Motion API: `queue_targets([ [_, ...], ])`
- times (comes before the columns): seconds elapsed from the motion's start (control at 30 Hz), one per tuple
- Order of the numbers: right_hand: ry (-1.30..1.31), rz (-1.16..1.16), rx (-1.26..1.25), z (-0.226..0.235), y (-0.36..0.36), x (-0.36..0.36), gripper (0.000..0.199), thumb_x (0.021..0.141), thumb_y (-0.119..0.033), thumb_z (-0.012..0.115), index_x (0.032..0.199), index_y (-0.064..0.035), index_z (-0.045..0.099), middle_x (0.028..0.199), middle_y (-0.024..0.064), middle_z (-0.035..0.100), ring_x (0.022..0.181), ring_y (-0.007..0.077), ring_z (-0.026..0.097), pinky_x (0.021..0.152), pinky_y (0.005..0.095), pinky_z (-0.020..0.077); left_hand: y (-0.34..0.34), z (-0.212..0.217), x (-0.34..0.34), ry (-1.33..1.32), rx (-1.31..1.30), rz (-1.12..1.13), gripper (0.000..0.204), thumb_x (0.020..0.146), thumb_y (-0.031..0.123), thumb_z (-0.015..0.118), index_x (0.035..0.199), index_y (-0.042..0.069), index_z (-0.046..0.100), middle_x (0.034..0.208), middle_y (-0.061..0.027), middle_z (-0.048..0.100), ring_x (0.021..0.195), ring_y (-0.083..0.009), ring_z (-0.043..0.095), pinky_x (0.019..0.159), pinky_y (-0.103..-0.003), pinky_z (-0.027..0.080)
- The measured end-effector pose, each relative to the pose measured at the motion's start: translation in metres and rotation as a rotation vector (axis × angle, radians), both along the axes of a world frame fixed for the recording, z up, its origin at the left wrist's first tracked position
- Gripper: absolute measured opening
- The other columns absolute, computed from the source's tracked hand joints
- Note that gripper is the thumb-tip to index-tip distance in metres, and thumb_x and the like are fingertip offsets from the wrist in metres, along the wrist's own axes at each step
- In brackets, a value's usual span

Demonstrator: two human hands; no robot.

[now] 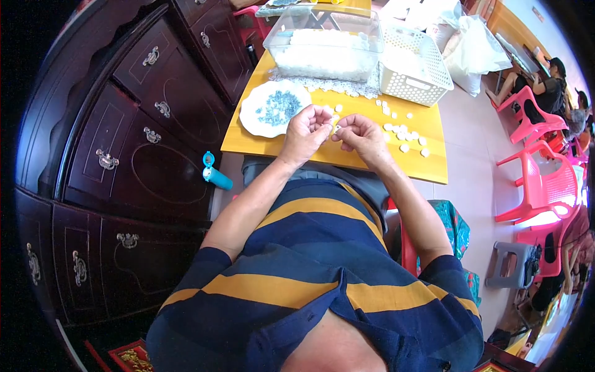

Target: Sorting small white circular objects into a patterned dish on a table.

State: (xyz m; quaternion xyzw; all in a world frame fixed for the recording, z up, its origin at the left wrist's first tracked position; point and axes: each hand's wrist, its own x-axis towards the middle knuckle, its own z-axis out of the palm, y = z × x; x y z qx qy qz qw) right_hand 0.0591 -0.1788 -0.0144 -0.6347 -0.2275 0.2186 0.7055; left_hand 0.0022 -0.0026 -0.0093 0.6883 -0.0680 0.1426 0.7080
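Observation:
My left hand [307, 135] and my right hand [365, 140] meet over the front of the yellow wooden table [427, 163], fingertips almost touching. My right thumb and forefinger pinch a small white piece [337, 129], too small to make out fully. The left fingers are also pinched together, and what lies between them is hidden. Left of the hands stands a white scalloped plate [253, 118] holding a heap of small bluish, see-through pieces [279, 106]. Several small round white pieces [405, 148] lie scattered to the right of my right hand.
At the table's back stands a clear plastic bin [325, 22] filled with white pieces, beside a white perforated basket [403, 87]. Dark wooden cabinets [142, 118] line the left, near an open teal bottle [218, 179]. Pink plastic chairs [538, 180] and seated people [548, 87] are at right.

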Motion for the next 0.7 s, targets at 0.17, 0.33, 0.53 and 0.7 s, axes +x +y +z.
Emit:
queue_targets([
  [0.17, -0.052, -0.001, 0.019, -0.0021, 0.0021, -0.0014, 0.013, 0.096, -0.01, 0.063, 0.107, -0.0031, 0.061, 0.088, 0.006, 0.071, 0.075, 0.008, 0.065, 0.064, 0.0205, 0.0507, 0.0003, -0.0032, 0.0015, -0.036, 0.071, 0.026, 0.014, 0.089, -0.003, 0.063, 0.102, 0.003, 0.059, 0.088, 0.0008, 0.061, 0.075, -0.0031, 0.057, 0.066, -0.018, 0.049],
  [0.33, -0.05, -0.001, 0.012, -0.005, 0.0024, -0.0006, 0.012, 0.096, -0.01, 0.064, 0.105, -0.0025, 0.061, 0.087, 0.0052, 0.07, 0.08, 0.0088, 0.067, 0.066, 0.0212, 0.0521, -0.0023, -0.0022, 0.0006, -0.059, 0.087, 0.028, 0.016, 0.088, -0.006, 0.061, 0.102, 0.001, 0.06, 0.089, -0.0007, 0.062, 0.078, -0.0049, 0.061, 0.069, -0.019, 0.052],
  [0.53, -0.119, -0.031, -0.059, -0.0046, 0.0043, 0.0, 0.011, 0.095, -0.01, 0.064, 0.103, -0.0018, 0.061, 0.087, 0.005, 0.07, 0.08, 0.0088, 0.066, 0.067, 0.0212, 0.0528, -0.0058, -0.0048, 0.0012, -0.079, 0.067, 0.027, 0.016, 0.09, -0.007, 0.061, 0.103, 0.002, 0.061, 0.09, 0.0012, 0.062, 0.077, -0.0022, 0.058, 0.067, -0.017, 0.05],
  [0.7, -0.149, -0.02, -0.085, -0.006, 0.0031, 0.0011, 0.011, 0.094, -0.009, 0.065, 0.101, -0.0013, 0.062, 0.086, 0.0048, 0.07, 0.078, 0.0084, 0.066, 0.066, 0.0216, 0.0531, -0.0042, -0.0074, 0.0017, -0.047, 0.119, 0.002, 0.016, 0.09, -0.007, 0.062, 0.103, 0.001, 0.062, 0.091, 0.0004, 0.063, 0.079, -0.0028, 0.059, 0.07, -0.018, 0.051],
])
